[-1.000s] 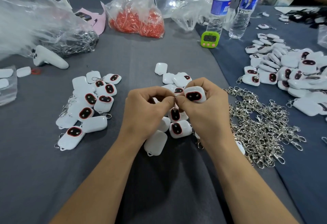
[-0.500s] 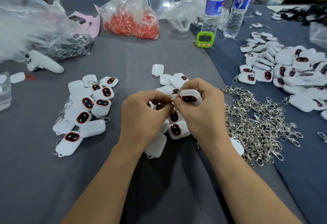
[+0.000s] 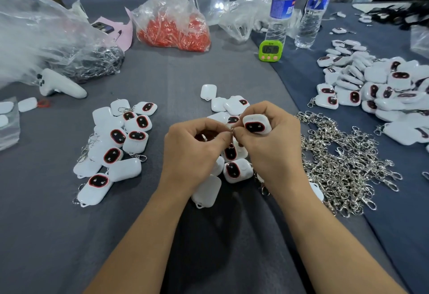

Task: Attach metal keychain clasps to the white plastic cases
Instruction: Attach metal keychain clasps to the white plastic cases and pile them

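My right hand [image 3: 269, 152] grips a white plastic case [image 3: 257, 124] with a dark, red-rimmed window, held above the table's middle. My left hand [image 3: 192, 152] pinches a small metal clasp [image 3: 231, 130] right at the case's left corner; most of the clasp is hidden by my fingers. The fingertips of both hands meet there. Under my hands lies a small heap of loose cases [image 3: 236, 169]. Left of it sits a group of cases with clasps on them [image 3: 120, 140]. A pile of silver keychain clasps [image 3: 341, 166] spreads out to the right.
A big heap of white cases [image 3: 380, 92] lies at the far right. At the back stand two water bottles [image 3: 279, 8], a green timer [image 3: 268, 50], a bag of red parts [image 3: 174, 27] and clear bags [image 3: 46, 38]. A white controller [image 3: 60, 83] lies at the left.
Both hands stay together at the same spot. The case in my right hand has tilted slightly, and my fingertips have shifted a little at its corner.
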### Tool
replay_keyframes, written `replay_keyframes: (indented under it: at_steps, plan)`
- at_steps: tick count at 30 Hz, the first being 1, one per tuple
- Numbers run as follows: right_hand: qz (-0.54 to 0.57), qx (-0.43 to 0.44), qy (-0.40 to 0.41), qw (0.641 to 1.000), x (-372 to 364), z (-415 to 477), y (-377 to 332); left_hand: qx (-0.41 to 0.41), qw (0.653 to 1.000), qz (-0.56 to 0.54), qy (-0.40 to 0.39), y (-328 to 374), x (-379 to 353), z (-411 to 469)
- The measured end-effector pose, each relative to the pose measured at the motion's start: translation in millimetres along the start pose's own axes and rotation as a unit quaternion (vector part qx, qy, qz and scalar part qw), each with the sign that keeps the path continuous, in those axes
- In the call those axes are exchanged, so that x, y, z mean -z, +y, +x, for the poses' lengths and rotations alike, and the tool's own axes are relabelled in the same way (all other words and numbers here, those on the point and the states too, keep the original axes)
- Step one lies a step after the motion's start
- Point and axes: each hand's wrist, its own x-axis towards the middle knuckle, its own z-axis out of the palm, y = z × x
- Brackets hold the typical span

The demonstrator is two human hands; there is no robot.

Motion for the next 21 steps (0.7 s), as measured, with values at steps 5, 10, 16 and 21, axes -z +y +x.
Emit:
replay_keyframes:
  at_steps: [5, 10, 16, 21]
  plan:
    - [-0.024, 0.037, -0.018, 0.999, 1.2, -0.3, 0.4, 0.049, 0.997, -0.041, -0.03, 0.1, 0.6, 0.1]
    - [-0.011, 0.054, -0.036, 0.998, 3.6, -0.2, -0.2, 0.052, 0.994, -0.084, -0.05, 1.6, 2.4, -0.2]
    - [-0.016, 0.076, -0.07, 0.995, 6.3, 0.8, 0.2, 0.064, 0.993, -0.082, -0.062, 4.5, 2.4, -0.3]
    - [-0.01, 0.087, -0.078, 0.993, 5.4, 1.9, 0.2, 0.072, 0.992, -0.089, -0.051, 6.8, 0.9, -0.6]
